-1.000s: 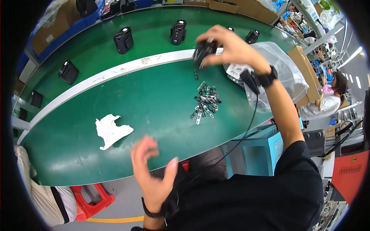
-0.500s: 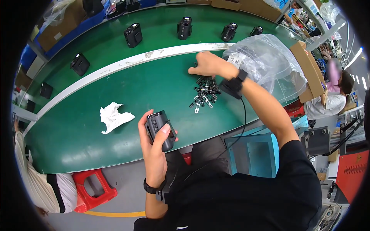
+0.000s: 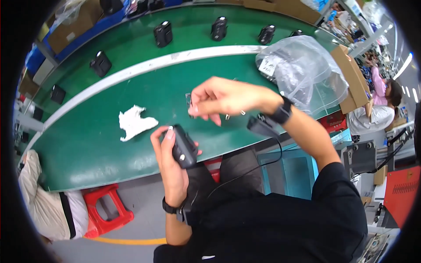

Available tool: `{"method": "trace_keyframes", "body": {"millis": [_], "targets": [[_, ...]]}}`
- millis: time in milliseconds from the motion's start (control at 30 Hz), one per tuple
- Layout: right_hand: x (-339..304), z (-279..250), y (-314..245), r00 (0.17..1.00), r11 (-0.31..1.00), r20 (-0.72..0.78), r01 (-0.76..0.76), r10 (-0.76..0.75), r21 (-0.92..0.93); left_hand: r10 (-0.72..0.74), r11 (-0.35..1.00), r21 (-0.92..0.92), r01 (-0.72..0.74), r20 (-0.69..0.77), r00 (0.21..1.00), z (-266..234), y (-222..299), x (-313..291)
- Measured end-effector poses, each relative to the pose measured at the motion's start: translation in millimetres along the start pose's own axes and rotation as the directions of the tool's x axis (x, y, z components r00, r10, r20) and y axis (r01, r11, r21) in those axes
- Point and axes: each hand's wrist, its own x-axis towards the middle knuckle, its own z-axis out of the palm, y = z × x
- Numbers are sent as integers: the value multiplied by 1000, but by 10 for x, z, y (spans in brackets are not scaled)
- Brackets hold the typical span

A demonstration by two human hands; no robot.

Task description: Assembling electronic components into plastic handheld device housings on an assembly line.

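The black device (image 3: 185,148) sits in the grip of the left hand (image 3: 172,173), fingers wrapped round its left side and thumb laid along its far end. It is held above the near edge of the green surface (image 3: 101,164), with its long axis slanting from far-left to near-right. The right hand (image 3: 230,97) has its grip pinched closed on a thin dark clip (image 3: 189,104), whose long axis runs roughly near to far, more upright than the device's slant. The clip is beyond the device's far end and a little to the right of its middle, near but apart. So the device lies on the near side of the right grip, and the left hand is the one already on it. The white cloth (image 3: 135,123) rests left of both. Which face of the clip points toward the device cannot be told.
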Motion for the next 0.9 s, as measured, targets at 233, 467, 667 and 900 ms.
{"method": "trace_keyframes", "body": {"millis": [233,467,667,900], "targets": [[-213,483,51,993,986,-12,114,-114,124,194,959,210,-190,4,981,90,-29,90],[-211,549,113,997,997,-11,75,-75,7,255,876,428,-223,-17,967,52,-55,9],[-264,609,199,997,998,-62,51,-50,21,360,756,590,-283,-14,933,66,-144,-13],[-321,1047,368,940,961,-328,5,90,278,227,968,127,-214,-98,969,132,-147,-110]]}}
